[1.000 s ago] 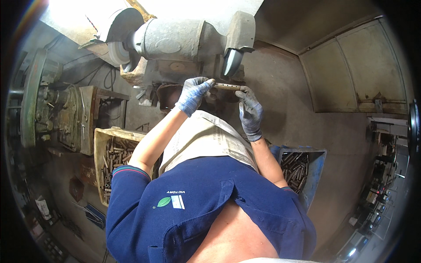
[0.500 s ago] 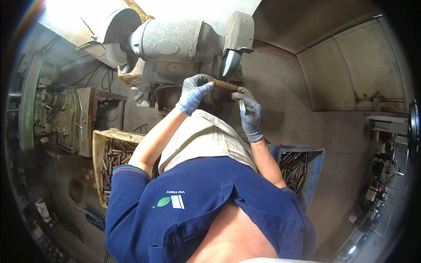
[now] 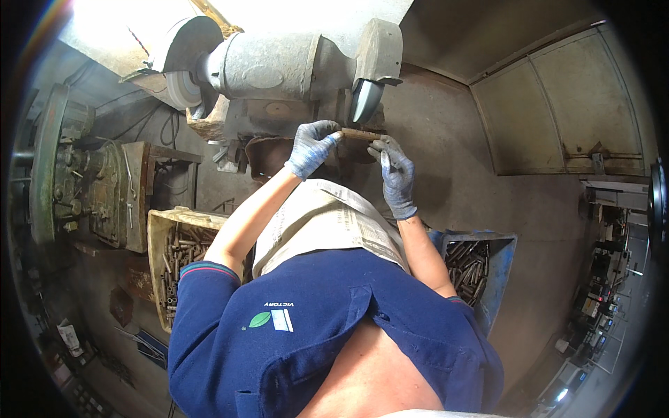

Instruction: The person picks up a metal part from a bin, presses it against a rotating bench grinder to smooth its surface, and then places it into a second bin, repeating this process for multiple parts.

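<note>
Both my hands wear grey-blue work gloves. Between them they hold a short brownish metal rod (image 3: 360, 134), lying nearly level. My left hand (image 3: 311, 148) pinches its left end, and my right hand (image 3: 394, 174) grips the right end with fingers and thumb. Just beyond the rod is the right wheel (image 3: 367, 99) of a grey bench grinder (image 3: 272, 66). A small gap shows between rod and wheel. The grinder's other wheel (image 3: 183, 88) sits at the far left, under its guard.
A yellowish crate (image 3: 159, 221) of metal rods stands by my left arm. A blue bin (image 3: 503, 265) with similar rods is by my right arm. A green-grey machine (image 3: 104, 184) stands further left. Metal panels (image 3: 550, 104) rise at the far right.
The rod has tilted from sloping down rightward to nearly level. My right hand has risen slightly and shifted a little left; my left hand has barely moved.
</note>
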The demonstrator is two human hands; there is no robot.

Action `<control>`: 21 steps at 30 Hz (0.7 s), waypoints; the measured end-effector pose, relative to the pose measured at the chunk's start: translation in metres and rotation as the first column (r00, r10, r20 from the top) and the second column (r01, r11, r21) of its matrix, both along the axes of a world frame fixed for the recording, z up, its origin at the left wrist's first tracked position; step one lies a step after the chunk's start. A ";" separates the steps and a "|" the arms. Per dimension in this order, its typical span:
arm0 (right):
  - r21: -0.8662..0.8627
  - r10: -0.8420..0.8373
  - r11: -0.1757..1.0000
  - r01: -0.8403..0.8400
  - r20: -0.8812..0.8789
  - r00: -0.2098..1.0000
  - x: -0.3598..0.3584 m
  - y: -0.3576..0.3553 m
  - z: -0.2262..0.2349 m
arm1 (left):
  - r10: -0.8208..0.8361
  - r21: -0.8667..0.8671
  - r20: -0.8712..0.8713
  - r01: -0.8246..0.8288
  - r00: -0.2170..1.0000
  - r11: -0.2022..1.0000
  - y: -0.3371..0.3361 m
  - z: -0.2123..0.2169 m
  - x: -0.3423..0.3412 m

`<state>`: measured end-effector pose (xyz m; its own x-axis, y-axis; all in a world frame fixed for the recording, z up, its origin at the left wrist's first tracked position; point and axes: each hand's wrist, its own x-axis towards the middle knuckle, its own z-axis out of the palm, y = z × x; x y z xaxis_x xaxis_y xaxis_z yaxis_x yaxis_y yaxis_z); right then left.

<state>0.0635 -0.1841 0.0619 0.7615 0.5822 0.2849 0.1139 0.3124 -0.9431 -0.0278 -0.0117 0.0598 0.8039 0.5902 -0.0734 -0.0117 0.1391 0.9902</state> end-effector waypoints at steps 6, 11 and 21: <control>-0.150 -0.038 0.988 0.042 0.029 0.999 0.018 0.001 -0.020 | -0.011 -0.250 0.003 0.011 1.000 0.968 0.001 -0.027 0.018; -0.168 -0.092 0.982 0.085 -0.034 0.995 0.041 -0.004 -0.040 | 0.100 -0.506 0.018 -0.077 0.995 0.859 -0.022 -0.042 0.043; -0.180 -0.025 0.983 -0.015 -0.214 0.977 0.035 0.016 -0.049 | 0.201 -0.484 -0.055 -0.203 0.978 0.851 -0.009 -0.046 0.038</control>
<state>0.0987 -0.1681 0.0125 0.7963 0.6048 0.0055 -0.0960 0.1353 -0.9861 0.0101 -0.0207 0.0133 0.6702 0.6289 -0.3942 -0.0893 0.5955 0.7983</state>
